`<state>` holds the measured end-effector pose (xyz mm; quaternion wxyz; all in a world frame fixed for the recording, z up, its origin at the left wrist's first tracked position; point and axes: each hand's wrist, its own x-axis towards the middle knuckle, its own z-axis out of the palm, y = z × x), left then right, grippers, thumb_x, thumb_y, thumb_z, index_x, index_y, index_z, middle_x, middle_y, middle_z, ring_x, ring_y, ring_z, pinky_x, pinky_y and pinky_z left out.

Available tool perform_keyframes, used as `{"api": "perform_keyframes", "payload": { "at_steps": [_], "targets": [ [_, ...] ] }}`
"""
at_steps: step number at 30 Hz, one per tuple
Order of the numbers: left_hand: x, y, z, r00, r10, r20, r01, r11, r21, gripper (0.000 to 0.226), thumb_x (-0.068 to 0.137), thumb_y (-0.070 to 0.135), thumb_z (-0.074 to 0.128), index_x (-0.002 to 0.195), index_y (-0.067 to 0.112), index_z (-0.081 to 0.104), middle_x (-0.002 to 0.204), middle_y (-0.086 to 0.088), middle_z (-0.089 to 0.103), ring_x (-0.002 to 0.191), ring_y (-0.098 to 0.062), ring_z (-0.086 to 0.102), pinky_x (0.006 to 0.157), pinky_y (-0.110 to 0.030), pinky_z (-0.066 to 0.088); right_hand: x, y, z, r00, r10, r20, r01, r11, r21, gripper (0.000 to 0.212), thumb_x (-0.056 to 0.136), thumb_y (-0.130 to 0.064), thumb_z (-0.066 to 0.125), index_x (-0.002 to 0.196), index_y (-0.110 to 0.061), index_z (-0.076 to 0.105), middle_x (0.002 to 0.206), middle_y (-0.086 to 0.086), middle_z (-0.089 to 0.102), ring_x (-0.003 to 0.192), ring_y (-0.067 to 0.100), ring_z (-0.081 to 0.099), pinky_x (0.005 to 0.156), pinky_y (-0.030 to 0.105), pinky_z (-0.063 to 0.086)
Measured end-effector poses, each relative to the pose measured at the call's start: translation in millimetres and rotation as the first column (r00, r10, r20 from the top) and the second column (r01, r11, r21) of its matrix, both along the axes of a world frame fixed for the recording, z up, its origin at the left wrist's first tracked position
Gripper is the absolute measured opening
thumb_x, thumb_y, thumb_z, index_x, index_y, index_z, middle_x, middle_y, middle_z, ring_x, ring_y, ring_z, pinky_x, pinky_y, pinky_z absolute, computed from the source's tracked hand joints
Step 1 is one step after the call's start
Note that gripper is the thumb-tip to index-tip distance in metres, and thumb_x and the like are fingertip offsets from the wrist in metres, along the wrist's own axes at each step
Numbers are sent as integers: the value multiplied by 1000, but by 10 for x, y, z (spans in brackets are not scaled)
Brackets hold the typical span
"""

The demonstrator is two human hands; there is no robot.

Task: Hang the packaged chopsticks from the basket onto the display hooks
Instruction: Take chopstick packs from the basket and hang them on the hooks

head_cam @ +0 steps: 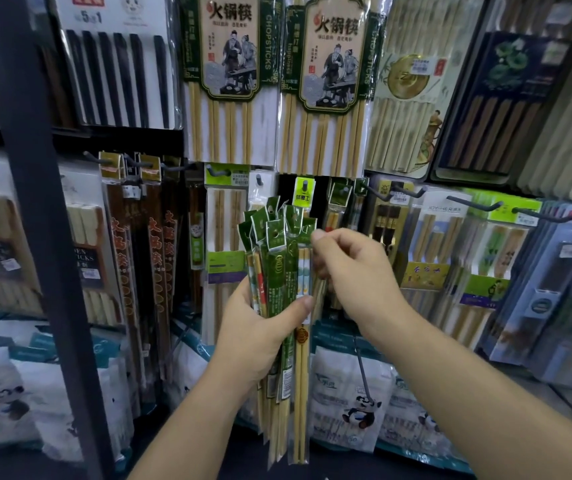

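Bundle of packaged chopsticks [277,265], held at centre, is gripped by the left hand [256,327]; one packet [303,271] is pinched at its top by the right hand [357,271] fingers [319,234]. Its hole should be squared to the hook [305,184] at 12 o'clock.

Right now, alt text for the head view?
A left hand grips a bundle of green plastic-wrapped bamboo chopstick packs; the right hand pinches one pack's top. Behind, other chopstick packages hang on dark metal hooks.
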<state>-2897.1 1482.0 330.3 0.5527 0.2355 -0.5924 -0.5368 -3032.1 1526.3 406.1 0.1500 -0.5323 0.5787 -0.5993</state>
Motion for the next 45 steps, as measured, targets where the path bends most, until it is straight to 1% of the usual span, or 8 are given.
{"api": "perform_keyframes", "payload": {
  "at_steps": [3, 7, 13, 19, 30, 33, 39, 45],
  "targets": [
    [-10, 16, 3, 1000, -20, -10, 20, 1000, -4, 37, 79, 24, 88, 112, 22, 72, 104, 5, 80, 95, -11, 76, 75, -16, 56, 23, 17, 15, 997, -9, -82, 9, 1000, 0, 24, 99, -29, 63, 78, -18, 68, 72, 11, 62, 61, 7, 54, 61, 25, 49],
    [-21, 17, 1, 1000, 10, 1, -10, 1000, 11, 39, 77, 31, 87, 110, 19, 72, 99, 6, 80, 90, -10, 76, 73, -16, 57, -11, 13, 87, 999, -24, 29, 25, 999, -25, 26, 99, -25, 61, 74, -22, 67, 66, 2, 56, 61, 12, 51, 61, 29, 47],
    [-3, -52, -47, 998, 60, -5, -60, 997, 56, 26, 86, 19, 83, 103, 6, 69, 84, -6, 77, 68, -17, 72, 67, -22, 57, -130, -29, 313, 974, -70, 217, 98, 988, -122, 26, 98, -20, 62, 73, -23, 68, 64, -6, 59, 64, 10, 55, 61, 27, 45],
    [22, -58, -48, 997, 74, -6, -73, 996, 57, 23, 86, 20, 83, 101, 9, 69, 77, -3, 76, 68, -15, 72, 66, -20, 56, -172, -87, 356, 965, -98, 242, 131, 984, -124, 31, 99, -22, 63, 69, -18, 63, 71, 6, 52, 69, 18, 47, 69, 34, 43],
    [26, -19, -49, 998, 67, 17, -68, 996, 53, 21, 87, 22, 83, 101, 17, 68, 85, -4, 78, 71, -17, 73, 68, -19, 57, -223, -162, 332, 963, -137, 233, 171, 976, -134, 27, 98, -23, 63, 78, -5, 65, 74, 8, 53, 71, 19, 48, 77, 33, 45],
    [17, -18, -43, 998, 62, 11, -62, 997, 45, 19, 88, 19, 82, 101, 16, 69, 86, -4, 78, 69, -17, 72, 68, -21, 57, -243, -203, 306, 965, -161, 208, 189, 974, -123, 28, 98, -23, 63, 83, 1, 65, 70, 6, 51, 68, 18, 46, 72, 31, 44],
    [7, -4, -38, 998, 53, 26, -54, 998, 44, 20, 85, 18, 84, 100, 14, 71, 88, -2, 79, 70, -17, 73, 69, -22, 58, -283, -286, 269, 961, -262, 90, 269, 960, -81, 33, 101, -30, 60, 82, -3, 66, 51, -16, 44, 52, 4, 41, 62, 25, 41],
    [-3, -10, -37, 999, 53, -9, -52, 997, 54, 13, 89, 11, 80, 96, 15, 70, 76, 0, 76, 67, -16, 72, 68, -23, 59, -233, -178, 179, 955, -276, 105, 282, 958, -53, 35, 100, -35, 61, 74, -13, 54, 51, -14, 46, 48, 0, 43, 64, 26, 41]
  ]
}}
